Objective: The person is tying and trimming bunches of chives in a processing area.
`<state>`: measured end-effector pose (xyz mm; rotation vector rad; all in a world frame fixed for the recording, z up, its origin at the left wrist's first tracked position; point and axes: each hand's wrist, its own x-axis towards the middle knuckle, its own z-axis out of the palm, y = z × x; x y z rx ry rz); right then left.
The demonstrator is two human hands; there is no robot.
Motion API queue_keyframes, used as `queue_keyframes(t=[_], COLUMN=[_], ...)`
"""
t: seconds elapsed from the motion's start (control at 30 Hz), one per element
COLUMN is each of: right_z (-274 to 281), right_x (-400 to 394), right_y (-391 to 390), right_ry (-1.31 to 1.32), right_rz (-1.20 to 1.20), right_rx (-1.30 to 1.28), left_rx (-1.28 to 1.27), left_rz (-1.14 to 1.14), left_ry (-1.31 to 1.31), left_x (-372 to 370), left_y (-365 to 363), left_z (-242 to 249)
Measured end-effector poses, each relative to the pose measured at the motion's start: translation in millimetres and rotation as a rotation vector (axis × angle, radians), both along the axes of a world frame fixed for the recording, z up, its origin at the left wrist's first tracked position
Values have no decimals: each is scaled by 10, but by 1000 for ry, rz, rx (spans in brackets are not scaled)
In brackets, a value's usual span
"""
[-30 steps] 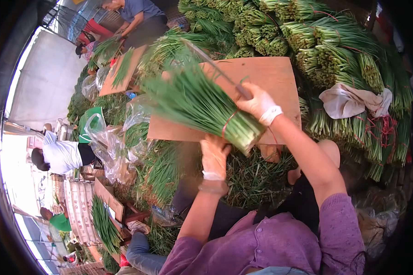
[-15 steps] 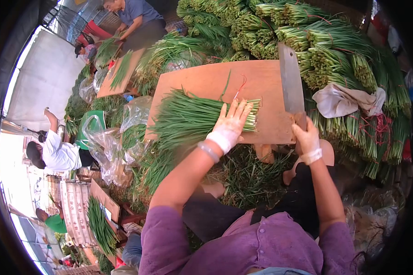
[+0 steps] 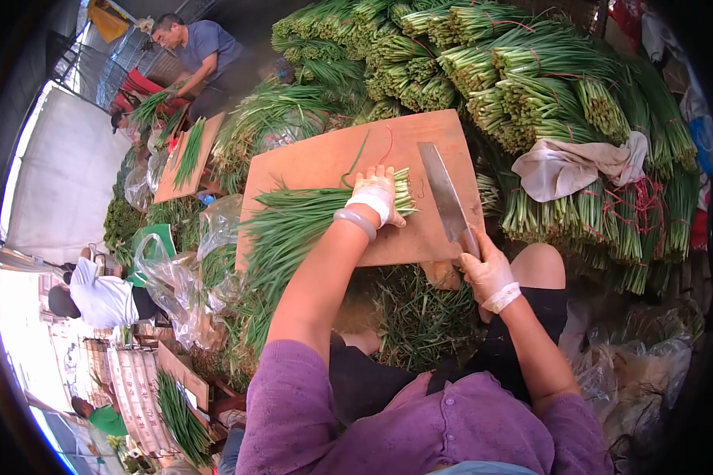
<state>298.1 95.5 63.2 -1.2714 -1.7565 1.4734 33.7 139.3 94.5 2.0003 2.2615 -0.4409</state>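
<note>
A loose bunch of green chives (image 3: 293, 226) lies across a wooden cutting board (image 3: 317, 162), cut ends to the right. My left hand (image 3: 375, 195), in a white glove, presses flat on the bunch near those ends. My right hand (image 3: 487, 273), also gloved, grips the handle of a cleaver (image 3: 445, 194). Its blade rests over the board's right part, just right of the chive ends. A red tie (image 3: 389, 146) lies on the board behind my left hand.
Tied chive bundles (image 3: 523, 87) are stacked behind and right of the board, with a beige cloth (image 3: 570, 166) on them. Trimmings (image 3: 420, 317) lie below the board, plastic bags (image 3: 174, 269) to the left. Other people (image 3: 202, 51) work at another board (image 3: 186, 158) farther back.
The lifted bunch was laid on the board and my left hand pressed down on it. The cleaver swung from upright down beside the chive ends.
</note>
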Motion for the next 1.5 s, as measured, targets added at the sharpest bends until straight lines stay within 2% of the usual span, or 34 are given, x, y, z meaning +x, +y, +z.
queue_keyframes(t=[0.07,0.13,0.17,0.23,0.33,0.43,0.53,0.67,0.9,1.03,1.07,1.1,1.17,1.23,1.3,1.37,1.43,1.5], right_z=[5,100,122,68,128,168,169,16,33,127,-63,-17,102,189,467,216,116,237], right_x=[-99,-150,-167,-200,-273,-344,-392,-440,-745,-722,-773,-829,-997,-949,-882,-1000,-1177,-1229], right_y=[-40,-77,-81,-114,-166,-218,-250,-253,32,163,239,311,433,438,398,541,653,717], right_ry=[4,-13,-28,-5,-10,-28,-111,-205,-351,-408,-383,-388,-379,-372,-437,-429,-293,-197], right_rz=[8,25,45,46,61,50,55,63,124,170,167,164,197,179,267,262,227,220], right_rx=[13,-26,-60,-37,0,30,37,201,264,115,226,221,40,80,-121,-107,-256,-230], left_rx=[1,75,72,-101,-6,-38,-46,-55,84,66,60,67,78,79,66,40,-88,-80], left_rz=[-34,-32,-35,84,69,104,103,123,197,188,184,180,174,156,156,161,178,184], left_ry=[56,-118,-121,-248,-228,-249,-290,-313,-243,-222,-226,-235,-239,-222,-225,-223,-222,-224], left_x=[-8,-48,-41,-1,-23,-30,-55,-50,-14,-30,-19,-17,-39,-39,-45,-35,-30,-84], left_y=[49,43,59,81,67,93,114,122,95,126,122,117,107,124,162,151,173,230], left_z=[-37,-74,-18,146,75,87,81,61,-79,-130,-130,-120,-108,-127,-106,-107,-28,10])
